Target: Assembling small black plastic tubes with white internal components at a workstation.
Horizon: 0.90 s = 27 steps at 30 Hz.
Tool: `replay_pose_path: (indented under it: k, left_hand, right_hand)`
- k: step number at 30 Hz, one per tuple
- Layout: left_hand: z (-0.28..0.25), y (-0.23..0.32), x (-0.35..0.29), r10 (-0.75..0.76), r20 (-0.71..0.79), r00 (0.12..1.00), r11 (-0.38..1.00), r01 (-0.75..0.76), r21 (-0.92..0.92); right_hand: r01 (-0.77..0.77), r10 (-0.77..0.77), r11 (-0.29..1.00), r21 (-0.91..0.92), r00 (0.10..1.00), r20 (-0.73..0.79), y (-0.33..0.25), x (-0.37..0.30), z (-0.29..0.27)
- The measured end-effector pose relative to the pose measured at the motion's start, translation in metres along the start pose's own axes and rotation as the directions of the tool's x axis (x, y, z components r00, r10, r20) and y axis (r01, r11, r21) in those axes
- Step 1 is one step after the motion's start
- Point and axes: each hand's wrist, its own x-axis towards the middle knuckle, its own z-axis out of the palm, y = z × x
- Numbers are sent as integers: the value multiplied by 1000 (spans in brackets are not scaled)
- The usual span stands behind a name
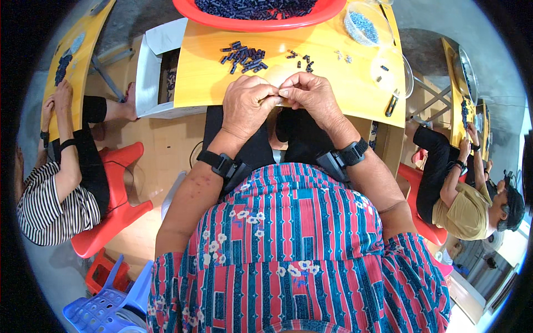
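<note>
My left hand [248,105] and my right hand [315,99] meet at the near edge of the yellow table [200,83]. Thumbs and fingertips of both are pinched together, touching each other. Whatever lies between them is too small and too covered to name. Just beyond my left hand is a loose pile of short dark tube-shaped pieces [244,57]. A smaller group of dark pieces [308,65] lies past my right hand, and a few tiny silvery bits [344,57] sit farther right. Each wrist wears a black strap with a small box.
A red basin [261,24] full of dark pieces stands at the far edge. To its right is a clear bowl of small blue parts [363,28]. A black-handled cutter [392,104] lies at the right edge. An open white box [150,72] stands left; people work at both sides.
</note>
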Motion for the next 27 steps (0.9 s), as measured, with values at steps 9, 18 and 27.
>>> replay_pose_path:
  k: [9, 18, 27]
  left_hand:
    - [-2, 3, -3, -6, -1, 1000, 1000, 6, 18]
    - [-5, 11, -17, 11, 7, 1000, 1000, -11, 11]
    - [-7, 14, -21, -18, 18, 1000, 998, 17, 55]
  right_hand:
    - [11, -11, 999, -41, 1000, 3, -3, 2, 5]
    - [-38, 45, 993, -112, 997, 62, -7, -11, 8]
    - [31, -18, 993, -117, 994, 109, 1, -17, 10]
